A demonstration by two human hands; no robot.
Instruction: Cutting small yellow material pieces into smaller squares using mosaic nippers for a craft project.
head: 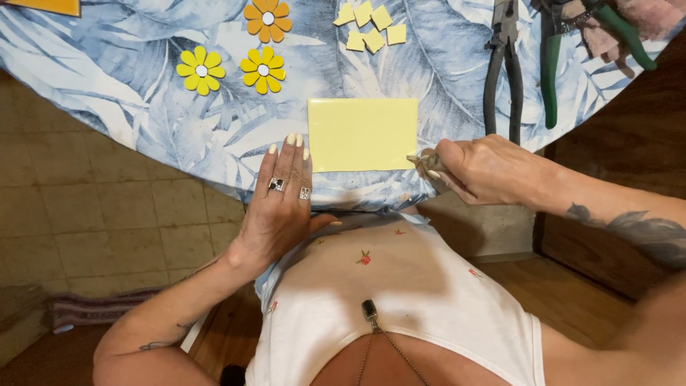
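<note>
Between the two hands: a pale yellow rectangular tile (362, 134) lies flat on the table, close to the near edge, long side toward the person.
Right hand (486, 170): fingers pressed together around a small metal scoring tool (423, 161), whose tip meets the tile's lower right corner; the low, sideways hold looks suited to drawing a line across the glossy face.
Left hand (282, 196): spread flat, fingers straight and close, fingertips (291, 139) touching the cloth just beside the tile's left edge; it pinches nothing and seems placed to brace the tile against sliding. Two rings sit on its fingers.
Table (128, 86): round, covered in a blue and white leaf-print cloth, its rim curving just under both hands.
Beyond the left hand: three flower-shaped pieces, two yellow flowers (202, 71) and one orange flower (267, 19), set apart from the working spot, probably so they are not disturbed.
Beyond the tile: a cluster of small yellow squares (371, 27), same colour as the tile, gathered in a loose heap.
Beyond the right hand: black-handled pliers (504, 71) and green-handled nippers (557, 57), lying handles toward the person, within easy reach.
Below the hands: the person's white top and a tiled floor.
</note>
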